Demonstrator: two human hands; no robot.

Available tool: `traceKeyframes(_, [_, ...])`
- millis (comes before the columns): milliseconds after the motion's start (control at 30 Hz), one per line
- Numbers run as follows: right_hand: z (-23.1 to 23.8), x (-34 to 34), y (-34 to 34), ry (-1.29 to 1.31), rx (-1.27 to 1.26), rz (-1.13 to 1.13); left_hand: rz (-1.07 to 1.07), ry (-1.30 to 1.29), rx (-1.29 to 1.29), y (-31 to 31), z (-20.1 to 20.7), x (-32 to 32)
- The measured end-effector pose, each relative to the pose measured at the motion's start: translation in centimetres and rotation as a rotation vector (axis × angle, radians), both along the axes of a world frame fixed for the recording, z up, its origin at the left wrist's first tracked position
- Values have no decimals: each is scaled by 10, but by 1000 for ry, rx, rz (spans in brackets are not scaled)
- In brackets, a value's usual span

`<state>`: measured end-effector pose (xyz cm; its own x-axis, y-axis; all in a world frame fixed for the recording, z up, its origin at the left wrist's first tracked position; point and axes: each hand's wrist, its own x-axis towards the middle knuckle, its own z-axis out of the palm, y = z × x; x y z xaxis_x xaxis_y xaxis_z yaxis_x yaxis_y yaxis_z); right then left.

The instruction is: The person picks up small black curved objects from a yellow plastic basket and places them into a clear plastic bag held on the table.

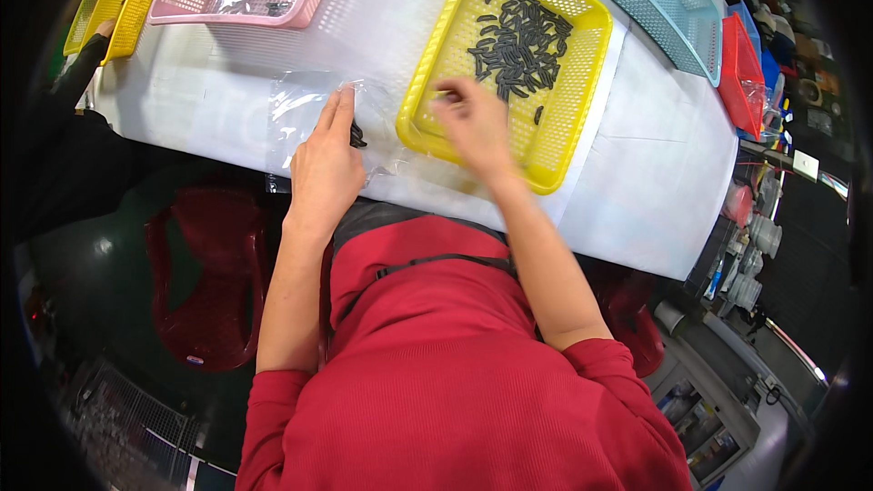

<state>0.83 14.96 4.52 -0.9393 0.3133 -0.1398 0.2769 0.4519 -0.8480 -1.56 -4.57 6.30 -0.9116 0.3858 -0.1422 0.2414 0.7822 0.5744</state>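
My left hand (pixel 326 168) lies on a clear plastic bag (pixel 289 114) near the table's front edge, its fingers stretched out. A few small dark, elongated pieces (pixel 357 135) show beside its fingers; whether they are inside the bag I cannot tell. Over the left side of a yellow perforated basket (pixel 556 162) hovers my right hand (pixel 477 123), smeared by motion, its fingers partly curled. Anything between those fingers cannot be made out. Many similar dark pieces (pixel 520 45) are heaped in the basket, towards its far end, with a single one (pixel 538 115) lying nearer its right wall.
A pink basket (pixel 300 14) with bagged pieces stands far left, near another yellow basket (pixel 136 14) that a co-worker's hand (pixel 105 28) touches. Light blue (pixel 668 23) and red (pixel 738 73) baskets stand at right. A dark red chair (pixel 205 282) is beside me.
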Motion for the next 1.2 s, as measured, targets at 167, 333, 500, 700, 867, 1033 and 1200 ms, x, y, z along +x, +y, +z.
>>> traceKeyframes(167, [-69,20,113,-515,161,-232,9,-48,20,6,1,-4])
traceKeyframes(333, [-78,20,116,-567,394,-132,-4,-20,19,6,3,-6])
traceKeyframes(500, [-83,21,107,-546,404,-62,11,-49,29,7,4,-4])
traceKeyframes(700, [-77,12,105,-674,288,-26,-28,37,13,1,-2,0])
traceKeyframes(867, [-41,5,75,-439,116,34,29,-38,17,3,4,2])
traceKeyframes(1033, [30,-6,-20,13,79,372,27,-68,-6,6,13,1])
traceKeyframes(1200, [22,-10,-49,84,139,282,42,-53,7,-3,8,5])
